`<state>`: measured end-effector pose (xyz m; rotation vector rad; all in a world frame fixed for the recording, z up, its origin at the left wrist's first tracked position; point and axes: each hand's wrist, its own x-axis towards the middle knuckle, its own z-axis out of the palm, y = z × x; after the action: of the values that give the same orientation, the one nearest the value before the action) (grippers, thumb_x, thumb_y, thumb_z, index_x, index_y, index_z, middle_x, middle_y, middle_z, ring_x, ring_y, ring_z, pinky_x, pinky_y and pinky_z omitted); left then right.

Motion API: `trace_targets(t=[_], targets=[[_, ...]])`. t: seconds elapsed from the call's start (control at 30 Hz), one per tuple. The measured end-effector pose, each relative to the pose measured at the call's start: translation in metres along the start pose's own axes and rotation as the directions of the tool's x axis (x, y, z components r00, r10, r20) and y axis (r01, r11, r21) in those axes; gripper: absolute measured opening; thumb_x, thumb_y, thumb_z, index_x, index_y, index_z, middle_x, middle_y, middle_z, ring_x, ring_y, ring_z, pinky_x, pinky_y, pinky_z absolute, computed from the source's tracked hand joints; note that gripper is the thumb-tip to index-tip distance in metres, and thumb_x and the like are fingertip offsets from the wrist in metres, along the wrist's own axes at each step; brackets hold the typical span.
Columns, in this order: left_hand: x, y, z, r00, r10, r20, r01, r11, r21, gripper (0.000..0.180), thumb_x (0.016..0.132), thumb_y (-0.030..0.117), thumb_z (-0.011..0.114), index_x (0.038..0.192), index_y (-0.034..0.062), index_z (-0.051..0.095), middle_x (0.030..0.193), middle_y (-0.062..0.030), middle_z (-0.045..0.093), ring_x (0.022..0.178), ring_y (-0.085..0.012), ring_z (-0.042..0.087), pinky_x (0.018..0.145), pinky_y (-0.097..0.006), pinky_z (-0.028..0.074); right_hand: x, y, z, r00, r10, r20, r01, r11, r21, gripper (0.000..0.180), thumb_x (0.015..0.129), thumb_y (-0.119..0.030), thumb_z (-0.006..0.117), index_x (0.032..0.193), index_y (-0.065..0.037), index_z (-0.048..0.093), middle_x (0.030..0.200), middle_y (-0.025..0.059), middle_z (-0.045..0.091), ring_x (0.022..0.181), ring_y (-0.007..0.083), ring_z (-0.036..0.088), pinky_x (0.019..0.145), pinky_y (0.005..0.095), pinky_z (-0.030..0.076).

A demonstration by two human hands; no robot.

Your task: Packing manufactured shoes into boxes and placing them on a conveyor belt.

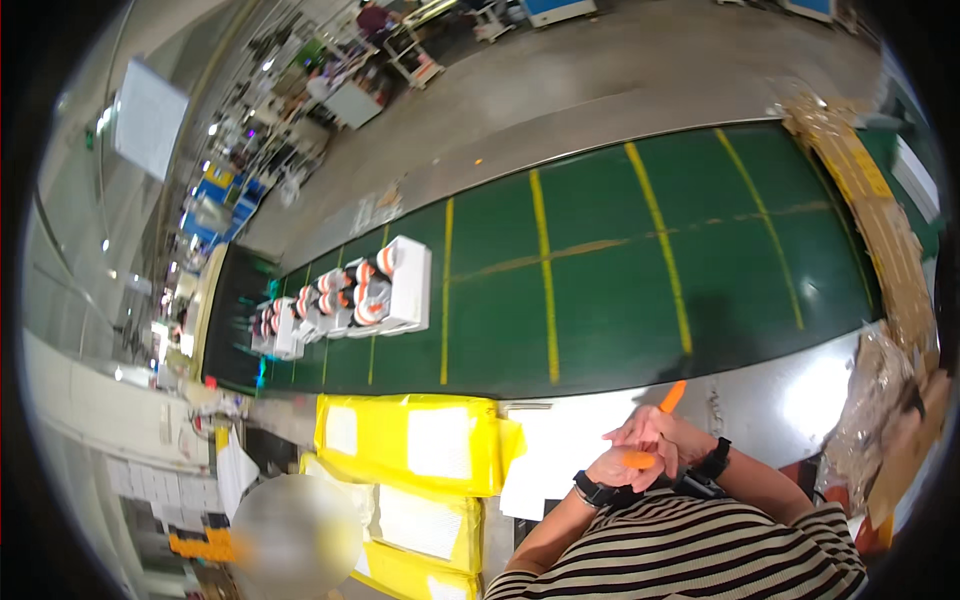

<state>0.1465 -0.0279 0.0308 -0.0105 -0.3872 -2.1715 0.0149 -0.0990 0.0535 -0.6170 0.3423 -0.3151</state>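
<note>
Wears bright orange finger covers (674, 396), slender and tapered above, stubbier below; touches left hand (614, 467) to right hand (655, 430), loosely curled; cannot tell whether gripping anything.

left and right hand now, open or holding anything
Left hand: overlaps the other; grip cannot be told.
Right hand: likewise, open or holding cannot be told.

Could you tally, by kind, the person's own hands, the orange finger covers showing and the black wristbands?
Left hand and right hand: 2
Orange finger covers: 2
Black wristbands: 2
Total: 6
</note>
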Motion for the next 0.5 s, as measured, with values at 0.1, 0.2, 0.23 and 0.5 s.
trace_targets(t=[0.1,0.2,0.23,0.5], targets=[[-0.015,0.067,0.026,0.930,0.032,-0.366,0.187,0.816,0.548,0.062,0.092,0.022,0.064,0.143,0.0084,0.033,0.101,-0.0165,0.066,0.055,-0.0123,0.061,0.052,-0.021,0.049,0.031,0.034,-0.026,0.996,0.069,0.057,-0.067,0.997,-0.040,0.052,0.102,-0.044,0.036,0.124,0.002,0.049,0.124,0.0194,0.056,0.123,0.0289,0.051,0.104,0.0394,0.041],[-0.072,0.157,-0.018,0.681,0.425,-0.596,0.205,0.670,0.713,0.069,0.088,0.014,0.069,0.147,0.0061,0.033,0.107,-0.0069,0.065,0.092,-0.0103,0.061,0.069,-0.024,0.052,0.052,0.042,-0.013,0.930,0.279,-0.240,-0.301,0.952,-0.058,0.062,0.100,-0.052,0.039,0.136,-0.002,0.046,0.131,0.0145,0.054,0.118,0.0228,0.052,0.103,0.0369,0.041],[-0.098,0.191,-0.039,0.569,0.525,-0.633,0.211,0.651,0.729,0.065,0.088,0.015,0.069,0.144,0.0064,0.038,0.108,-0.0061,0.065,0.092,-0.0106,0.061,0.071,-0.024,0.052,0.055,0.040,-0.020,0.889,0.314,-0.332,-0.398,0.890,-0.222,0.059,0.099,-0.048,0.043,0.136,-0.002,0.047,0.129,0.0138,0.055,0.116,0.0224,0.054,0.103,0.0359,0.041],[-0.266,0.473,-0.168,0.106,0.993,-0.051,0.953,-0.087,0.290,0.071,0.077,0.020,0.073,0.134,-0.0066,0.041,0.120,-0.0268,0.056,0.113,-0.0409,0.052,0.102,-0.049,0.033,0.096,0.014,-0.043,0.745,0.192,-0.639,-0.520,0.766,-0.377,0.038,0.094,-0.025,0.063,0.123,-0.002,0.058,0.115,0.0063,0.063,0.105,0.0137,0.057,0.089,0.0276,0.045]])
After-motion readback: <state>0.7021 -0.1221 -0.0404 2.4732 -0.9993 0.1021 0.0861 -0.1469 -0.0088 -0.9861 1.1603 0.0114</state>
